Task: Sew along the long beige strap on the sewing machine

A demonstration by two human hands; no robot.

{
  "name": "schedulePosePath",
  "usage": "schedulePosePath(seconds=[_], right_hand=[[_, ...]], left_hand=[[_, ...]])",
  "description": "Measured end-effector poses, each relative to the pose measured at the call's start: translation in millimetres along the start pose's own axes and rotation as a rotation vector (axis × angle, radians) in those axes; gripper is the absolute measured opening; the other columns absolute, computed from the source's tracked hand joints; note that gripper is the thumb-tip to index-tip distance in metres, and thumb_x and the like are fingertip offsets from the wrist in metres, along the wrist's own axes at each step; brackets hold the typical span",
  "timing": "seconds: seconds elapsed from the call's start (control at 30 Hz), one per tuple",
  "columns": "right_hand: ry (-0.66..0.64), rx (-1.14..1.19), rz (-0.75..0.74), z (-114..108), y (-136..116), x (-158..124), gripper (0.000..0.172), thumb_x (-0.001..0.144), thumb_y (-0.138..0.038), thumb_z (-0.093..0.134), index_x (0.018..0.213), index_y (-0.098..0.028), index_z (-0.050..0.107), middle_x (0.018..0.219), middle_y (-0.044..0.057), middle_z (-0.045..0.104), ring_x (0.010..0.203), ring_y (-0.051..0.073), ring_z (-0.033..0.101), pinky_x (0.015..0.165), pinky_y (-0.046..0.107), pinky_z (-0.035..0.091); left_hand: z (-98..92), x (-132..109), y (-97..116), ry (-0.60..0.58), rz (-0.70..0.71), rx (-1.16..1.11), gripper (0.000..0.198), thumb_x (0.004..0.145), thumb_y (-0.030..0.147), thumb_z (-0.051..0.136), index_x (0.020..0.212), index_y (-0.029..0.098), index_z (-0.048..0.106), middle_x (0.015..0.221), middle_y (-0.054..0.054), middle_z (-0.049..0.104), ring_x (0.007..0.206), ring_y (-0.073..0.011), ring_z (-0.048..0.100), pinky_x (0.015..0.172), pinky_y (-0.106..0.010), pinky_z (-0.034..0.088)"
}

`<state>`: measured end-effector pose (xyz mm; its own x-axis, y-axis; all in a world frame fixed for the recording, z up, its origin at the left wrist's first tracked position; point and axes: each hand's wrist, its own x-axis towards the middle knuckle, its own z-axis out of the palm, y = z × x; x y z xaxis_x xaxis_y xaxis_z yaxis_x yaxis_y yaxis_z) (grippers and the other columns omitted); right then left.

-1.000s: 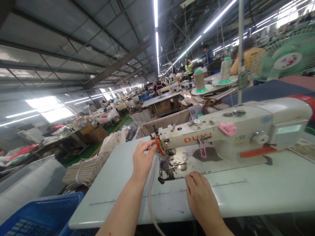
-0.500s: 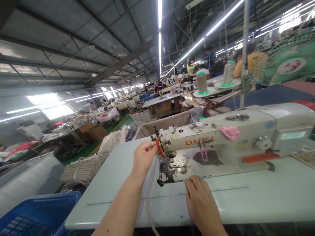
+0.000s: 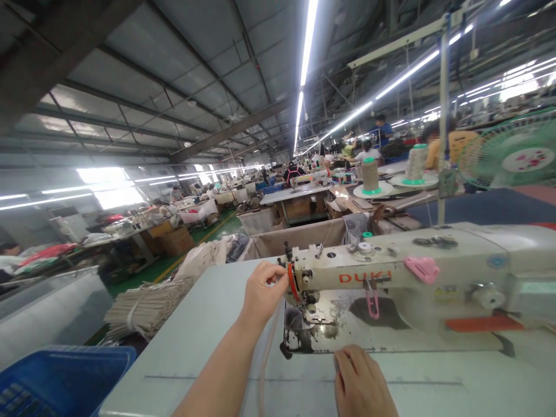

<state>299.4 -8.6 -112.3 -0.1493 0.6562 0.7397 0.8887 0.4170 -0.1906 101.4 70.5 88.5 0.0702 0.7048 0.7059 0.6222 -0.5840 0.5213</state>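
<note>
A white industrial sewing machine with orange lettering stands on the pale table. My left hand is at the left end of its head, thumb and index finger pinched beside the orange guard. Anything between those fingertips is too small to make out. My right hand lies on the table just in front of the metal machine bed, fingers slightly bent and side by side; I see nothing in it. A beige cord runs down the tabletop between my arms.
A blue plastic basket stands at lower left, near a tied fabric bundle. Behind the machine are a cloth-lined bin, thread cones and a green fan. Several people sit at machines further off.
My view has tilted up, so the machine and both hands sit lower in the picture. My left hand keeps its pinch by the orange guard; my right hand stays on the table.
</note>
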Motion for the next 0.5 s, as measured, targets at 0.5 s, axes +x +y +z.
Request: schedulePosePath(seconds=[0.5], right_hand=[[-0.040,0.030,0.083,-22.9,-17.8,14.5,0.022,0.084,0.000,0.059,0.095,-0.019,0.061,0.095,0.009,0.061,0.093,0.029,0.056,0.089,0.047,0.050]], left_hand=[[-13.3,7.5,-0.4,-0.138,0.143,0.112,0.010,0.083,0.017,0.065,0.079,0.023,0.072,0.083,-0.001,0.061,0.083,-0.0175,0.057,0.080,-0.031,0.043]])
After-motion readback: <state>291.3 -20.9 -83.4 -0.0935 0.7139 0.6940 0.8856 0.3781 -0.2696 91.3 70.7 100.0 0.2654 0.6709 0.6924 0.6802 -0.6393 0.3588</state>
